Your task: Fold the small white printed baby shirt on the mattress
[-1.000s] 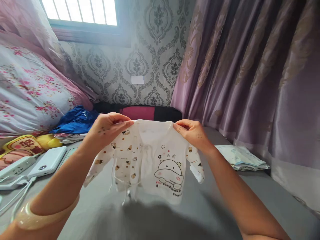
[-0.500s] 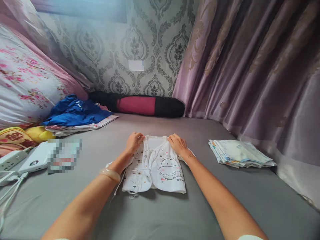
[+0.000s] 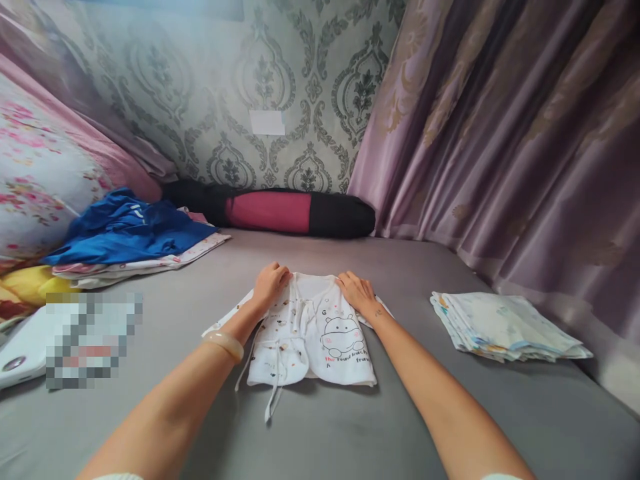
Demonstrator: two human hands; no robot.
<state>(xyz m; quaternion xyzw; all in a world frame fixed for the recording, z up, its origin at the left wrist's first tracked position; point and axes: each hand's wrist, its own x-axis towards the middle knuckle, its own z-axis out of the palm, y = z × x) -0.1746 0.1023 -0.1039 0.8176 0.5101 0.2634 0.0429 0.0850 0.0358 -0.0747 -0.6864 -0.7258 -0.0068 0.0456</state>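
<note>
Flat on the grey sheet [image 3: 320,427], a small white baby shirt [image 3: 313,337] lies spread out at the centre of our view, its front up — a cartoon animal and some lettering on one panel, little brown prints on the other, thin ties trailing toward 6 o'clock. Our left hand [image 3: 270,283] rests on the shirt's shoulder at about 11 o'clock of the garment, fingers curled down onto the cloth; we cannot tell whether they pinch the fabric or merely press it. A pale bangle [image 3: 223,343] circles that wrist. Our right hand [image 3: 356,290] lies on the opposite shoulder at about 1 o'clock, fingers bent onto the cloth, and whether it grips is likewise unclear. One sleeve sticks out past each wrist.

Around the shirt: a stack of folded pale cloths [image 3: 505,323] sits well apart at 3 o'clock, near the purple curtain [image 3: 500,147]. At 12 o'clock a black and red bolster [image 3: 280,212] lies against the patterned wallpaper [image 3: 260,87]. At 10 o'clock a blue garment [image 3: 125,230] tops a low pile of clothes beside a floral pillow [image 3: 45,180] — and at 9 o'clock a white device [image 3: 20,347] lies on the sheet, partly blurred out.
</note>
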